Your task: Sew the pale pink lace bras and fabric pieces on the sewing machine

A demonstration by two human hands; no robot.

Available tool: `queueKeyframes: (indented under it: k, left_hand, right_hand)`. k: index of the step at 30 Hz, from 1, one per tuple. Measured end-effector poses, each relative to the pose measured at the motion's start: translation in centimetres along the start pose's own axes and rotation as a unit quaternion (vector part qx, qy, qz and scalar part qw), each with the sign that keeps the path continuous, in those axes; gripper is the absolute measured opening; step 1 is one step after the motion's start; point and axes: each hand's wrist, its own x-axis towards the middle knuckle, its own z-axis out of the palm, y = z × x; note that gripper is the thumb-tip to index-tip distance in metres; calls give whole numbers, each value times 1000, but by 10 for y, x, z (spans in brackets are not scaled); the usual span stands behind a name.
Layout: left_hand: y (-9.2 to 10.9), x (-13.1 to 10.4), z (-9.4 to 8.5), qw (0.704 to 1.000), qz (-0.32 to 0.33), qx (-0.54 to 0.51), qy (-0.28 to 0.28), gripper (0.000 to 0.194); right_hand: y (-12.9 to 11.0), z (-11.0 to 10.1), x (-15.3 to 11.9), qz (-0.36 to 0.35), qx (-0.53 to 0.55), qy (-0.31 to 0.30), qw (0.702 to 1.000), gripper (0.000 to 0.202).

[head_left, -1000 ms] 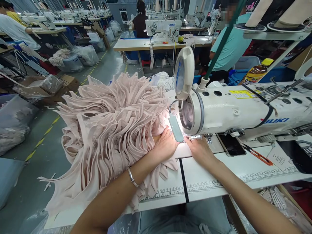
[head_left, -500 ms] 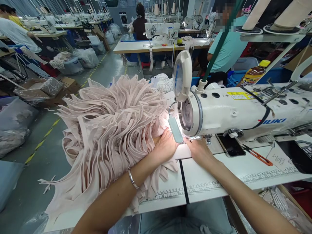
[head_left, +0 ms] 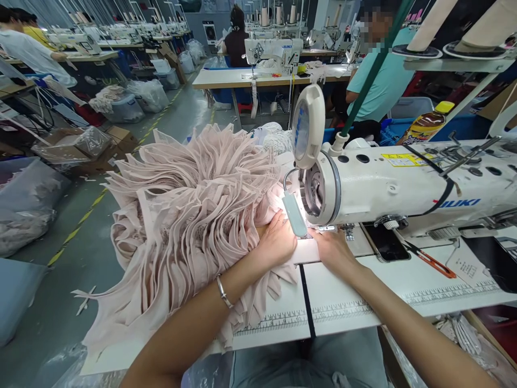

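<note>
A sewing machine [head_left: 363,186] stands on the table, its lit needle area partly hidden by a grey-green plate [head_left: 294,214]. My left hand [head_left: 278,240] rests left of the needle, its fingers closed on a pink garment piece [head_left: 270,203]. To the right of the needle, my right hand [head_left: 333,249] bends in under the machine head, fingers closed at the fabric edge. Both sets of fingertips are partly covered by the plate and the machine. A large heap of pink garments [head_left: 189,215], bunched in folds, lies against my left forearm.
Right of my hands lie a phone [head_left: 385,242], orange-handled thread snips [head_left: 434,260] and a paper tag [head_left: 470,267]. A drink bottle [head_left: 426,124] stands behind the machine, near thread cones [head_left: 484,27]. A ruler strip [head_left: 347,312] runs along the table's front. Other people sit at machines beyond.
The whole view has shifted slightly to the right as the camera turned. Both hands stay at the needle area with hardly any movement, and the garment heap looks the same.
</note>
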Motion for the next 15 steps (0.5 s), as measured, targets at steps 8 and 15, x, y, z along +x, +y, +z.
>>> queueKeyframes:
  k: [8, 15]
  left_hand:
    - [-9, 26, 1, 994, -99, -13, 45, 30]
    - [14, 2, -33, 923, -208, -289, 150, 32]
  right_hand:
    - [-4, -6, 2, -12, 46, -47, 998, 38]
    - [-4, -1, -3, 35, 33, -9, 999, 38]
